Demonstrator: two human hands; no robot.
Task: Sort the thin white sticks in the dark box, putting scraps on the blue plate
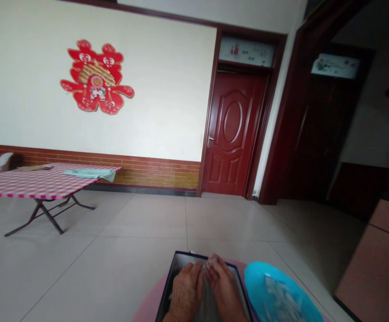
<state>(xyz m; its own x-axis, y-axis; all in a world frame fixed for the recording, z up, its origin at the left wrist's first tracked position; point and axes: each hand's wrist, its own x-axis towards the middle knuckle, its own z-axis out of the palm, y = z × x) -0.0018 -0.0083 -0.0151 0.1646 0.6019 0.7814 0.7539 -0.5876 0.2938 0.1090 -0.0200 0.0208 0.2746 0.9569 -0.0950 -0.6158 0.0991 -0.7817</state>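
The person's left hand (186,286) and right hand (223,281) are side by side over a rectangular, dark-blue-rimmed open box (185,257) with a pale inner wall. The fingers of both hands are bent inward, the tips meeting in a pinch on a thin, pale grey, soft-looking material (208,302) that lies between the hands, inside the outline of the box. What it is made of is too blurred to tell. Gripping it from both sides probably keeps so flimsy a thing steady and lets the fingertips work it finely.

The box sits on a round pink desk (152,293), directly in front of the person, presumably so that both hands reach it equally and its walls contain anything loose. Just beside it, on the person's right, stands a bright blue round plastic basin (255,281) with whitish, translucent-looking pieces (283,299) inside; that placing seems to suit an easy reach from the right hand, while the basin's raised rim keeps the pieces together.
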